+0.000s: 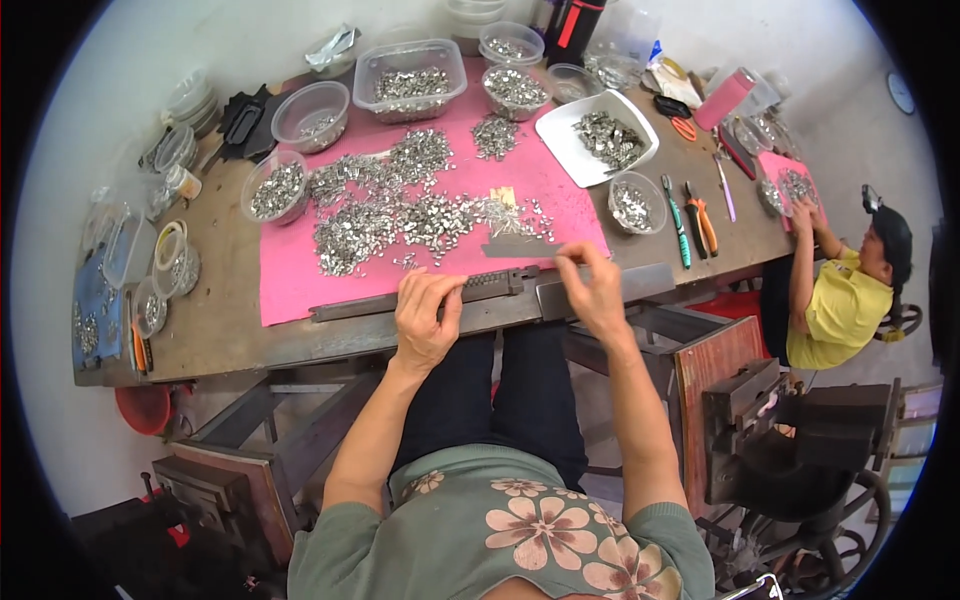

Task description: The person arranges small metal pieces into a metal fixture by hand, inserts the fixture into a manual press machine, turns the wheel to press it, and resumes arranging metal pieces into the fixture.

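Observation:
A long dark metal bar (pixel 365 307) with a row of small slots or parts along its right stretch lies at the bench's front edge. My left hand (pixel 428 312) rests on it, fingers curled and thumb close to the forefinger beside the slotted stretch; anything between them is hidden. To its right, my right hand (pixel 597 288) hovers with thumb and forefinger pinched; what they hold is too small to tell. Its fingertips come near the right end of a flat grey strip (pixel 520 251). Behind the bar, small silvery metal pieces (pixel 385 222) lie heaped on a pink mat (pixel 285 305).
Clear tubs (pixel 277 187) of metal pieces and a white tray (pixel 549 128) stand around the mat. Green-handled pliers (pixel 681 248) and orange-handled pliers (pixel 706 228) lie at the right. A flat metal plate (pixel 640 283) sits by my right hand. A co-worker (pixel 845 310) works at the far right.

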Motion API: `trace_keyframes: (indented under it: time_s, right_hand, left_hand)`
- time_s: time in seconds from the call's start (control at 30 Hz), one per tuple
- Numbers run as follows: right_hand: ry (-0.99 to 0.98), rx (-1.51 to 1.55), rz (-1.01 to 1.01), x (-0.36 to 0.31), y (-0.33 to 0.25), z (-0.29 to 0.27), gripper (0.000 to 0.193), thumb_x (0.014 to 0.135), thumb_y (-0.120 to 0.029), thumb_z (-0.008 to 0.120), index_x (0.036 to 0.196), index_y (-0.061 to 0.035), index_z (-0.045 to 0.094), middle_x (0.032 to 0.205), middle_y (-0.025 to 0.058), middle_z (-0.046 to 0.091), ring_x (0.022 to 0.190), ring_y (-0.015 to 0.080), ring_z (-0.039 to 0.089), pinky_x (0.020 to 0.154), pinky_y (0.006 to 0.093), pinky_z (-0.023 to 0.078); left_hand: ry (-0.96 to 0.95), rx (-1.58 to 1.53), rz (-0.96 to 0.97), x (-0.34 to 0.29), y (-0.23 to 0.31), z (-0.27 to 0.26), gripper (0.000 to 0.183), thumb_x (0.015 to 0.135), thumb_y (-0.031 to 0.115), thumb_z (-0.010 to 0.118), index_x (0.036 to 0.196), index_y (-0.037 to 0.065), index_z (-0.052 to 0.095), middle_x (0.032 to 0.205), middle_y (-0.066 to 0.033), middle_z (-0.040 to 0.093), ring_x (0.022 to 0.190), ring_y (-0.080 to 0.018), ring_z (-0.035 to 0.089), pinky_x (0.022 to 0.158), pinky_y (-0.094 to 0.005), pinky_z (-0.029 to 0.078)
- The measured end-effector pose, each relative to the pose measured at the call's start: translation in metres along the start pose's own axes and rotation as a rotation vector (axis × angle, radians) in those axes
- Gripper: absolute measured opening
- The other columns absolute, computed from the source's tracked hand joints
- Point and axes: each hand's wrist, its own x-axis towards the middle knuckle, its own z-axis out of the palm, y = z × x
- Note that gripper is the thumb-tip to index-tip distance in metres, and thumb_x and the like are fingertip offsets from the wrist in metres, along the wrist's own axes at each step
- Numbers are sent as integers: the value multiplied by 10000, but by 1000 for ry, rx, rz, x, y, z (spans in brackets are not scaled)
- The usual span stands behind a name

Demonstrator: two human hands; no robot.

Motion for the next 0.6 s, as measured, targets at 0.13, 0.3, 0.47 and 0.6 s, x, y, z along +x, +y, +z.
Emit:
trace_keyframes:
  time_s: [0.13,0.3,0.47,0.6]
  right_hand:
    - [-68,49,-125,-11,-13,38,73,883,-22,699,934,-31,648,943,89,674,894,265,626,830,369,467]
    - [-46,-61,-205,-15,-4,51,118,849,-12,709,934,-58,640,968,60,683,938,262,608,879,379,415]
    - [-119,-72,-233,-11,-9,45,119,847,-14,707,935,-64,646,990,50,691,947,265,610,874,383,418]
    - [-145,-74,-207,-10,-12,40,94,859,-16,716,948,-36,690,1022,80,726,988,254,644,903,358,437]
  left_hand:
    - [-2,-5,4,1,0,1,201,854,-28,704,1036,55,691,928,-82,688,864,-284,657,932,-468,509]
    - [3,-7,-1,1,2,1,204,853,-32,703,1035,58,689,930,-79,688,860,-282,655,928,-468,510]
    - [6,-7,7,1,3,0,205,855,-35,702,1036,60,688,922,-72,687,854,-280,654,927,-465,509]
    - [12,-29,-3,1,4,1,207,855,-34,704,1036,66,691,908,-67,686,845,-270,655,941,-471,499]
